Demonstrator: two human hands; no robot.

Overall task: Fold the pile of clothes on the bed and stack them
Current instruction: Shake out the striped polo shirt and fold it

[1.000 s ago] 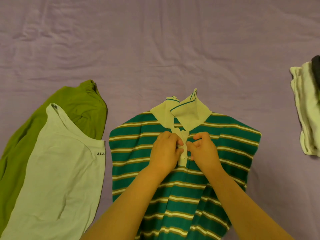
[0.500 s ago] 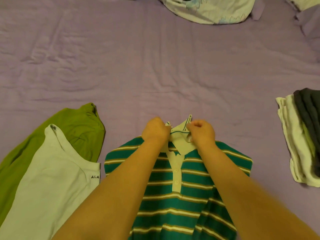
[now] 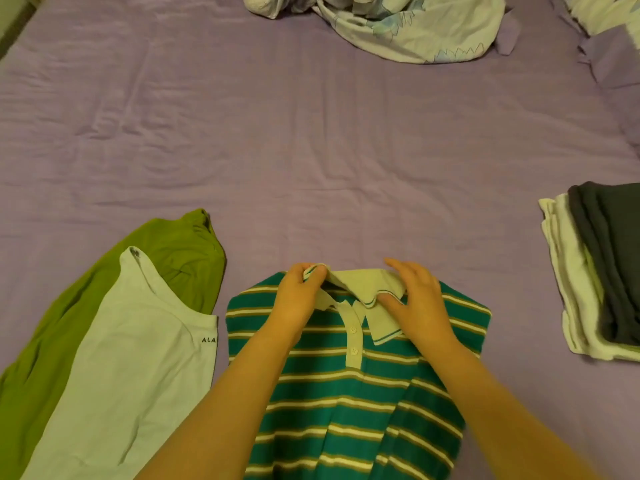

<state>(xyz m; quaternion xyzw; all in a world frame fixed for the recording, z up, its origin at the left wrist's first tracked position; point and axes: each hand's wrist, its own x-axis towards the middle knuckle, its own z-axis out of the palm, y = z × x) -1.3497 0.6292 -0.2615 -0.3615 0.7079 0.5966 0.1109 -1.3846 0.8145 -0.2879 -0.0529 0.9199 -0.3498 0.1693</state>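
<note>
Striped polo [image 3: 346, 393] lies flat on the bed, nearest the viewer, long axis running near-to-far, collar [image 3: 363, 289] pointing away. Left hand [image 3: 298, 299] pinches the collar's left tip with curled fingers; right hand [image 3: 419, 303] rests on the collar's right side, fingers spread and relaxed. White tee [image 3: 131, 368] just left, overlapping an olive garment [image 3: 173, 247]. Folded stack [image 3: 602, 271] well apart right, near the frame edge. Beyond, wide bare wrinkled purple sheet [image 3: 311, 133]; crumpled printed cloth [image 3: 408, 26] at the far edge.
</note>
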